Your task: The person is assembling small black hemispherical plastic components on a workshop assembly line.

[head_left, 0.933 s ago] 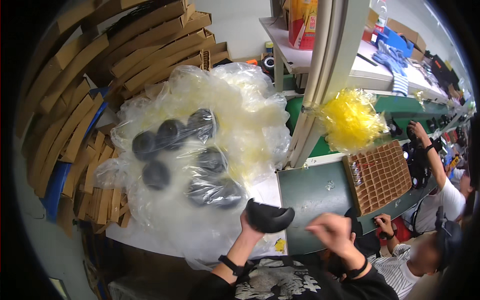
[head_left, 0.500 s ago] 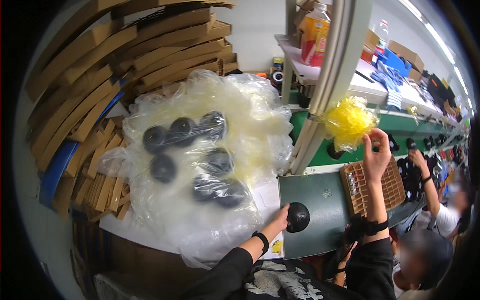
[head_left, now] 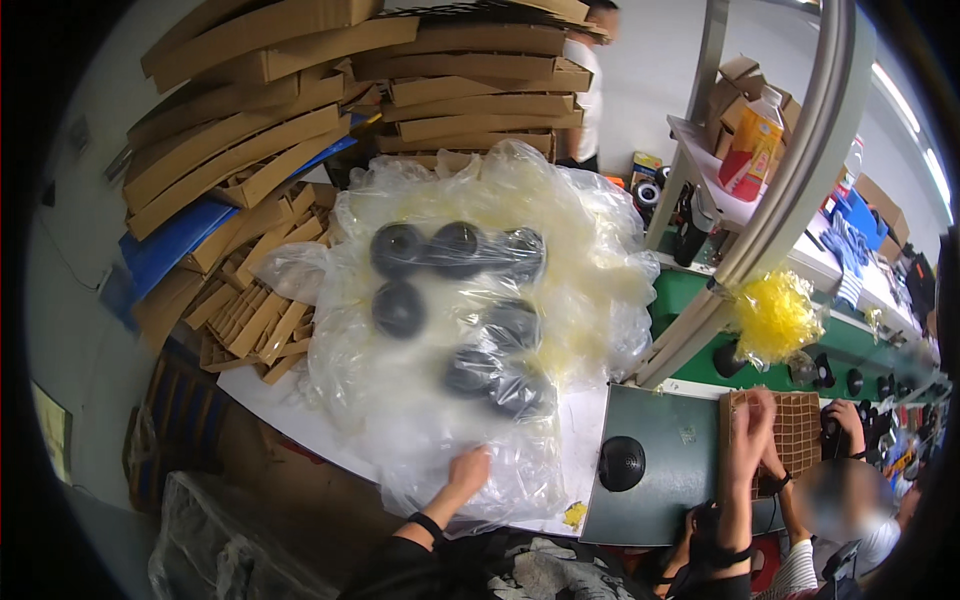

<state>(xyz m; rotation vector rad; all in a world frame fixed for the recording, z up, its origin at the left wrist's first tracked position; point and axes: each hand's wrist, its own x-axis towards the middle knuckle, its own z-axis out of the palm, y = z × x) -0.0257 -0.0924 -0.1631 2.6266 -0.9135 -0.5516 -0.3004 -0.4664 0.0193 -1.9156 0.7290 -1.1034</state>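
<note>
A large clear plastic bag (head_left: 420, 425) with a yellowish tint lies on the white table at the middle. Several round black domed parts (head_left: 398, 310) show through it. At the bag's near edge, my left hand (head_left: 468, 472) is closed on the plastic. My right hand (head_left: 750, 435) is raised on the right, in front of a divided cardboard tray (head_left: 800, 430). Its fingers are bent together, and anything between them is too small to make out. Between my hands, a black dome with a perforated face (head_left: 622, 463) rests on the dark green surface. Above, a yellow film bundle (head_left: 775, 315) hangs on the post.
Stacked cardboard trays (head_left: 480, 95) stand behind the bag, with loose cardboard dividers (head_left: 265, 320) at left. A metal post (head_left: 790, 190) rises beside a shelf holding an orange-red bottle (head_left: 752, 145). Co-workers' arms (head_left: 848, 425) reach in from the right. Another person (head_left: 585, 90) stands behind the stacks.
My left hand has let go of the black dome and moved left onto the plastic bag. My right hand has come down from the yellow bundle. The view has shifted left.
</note>
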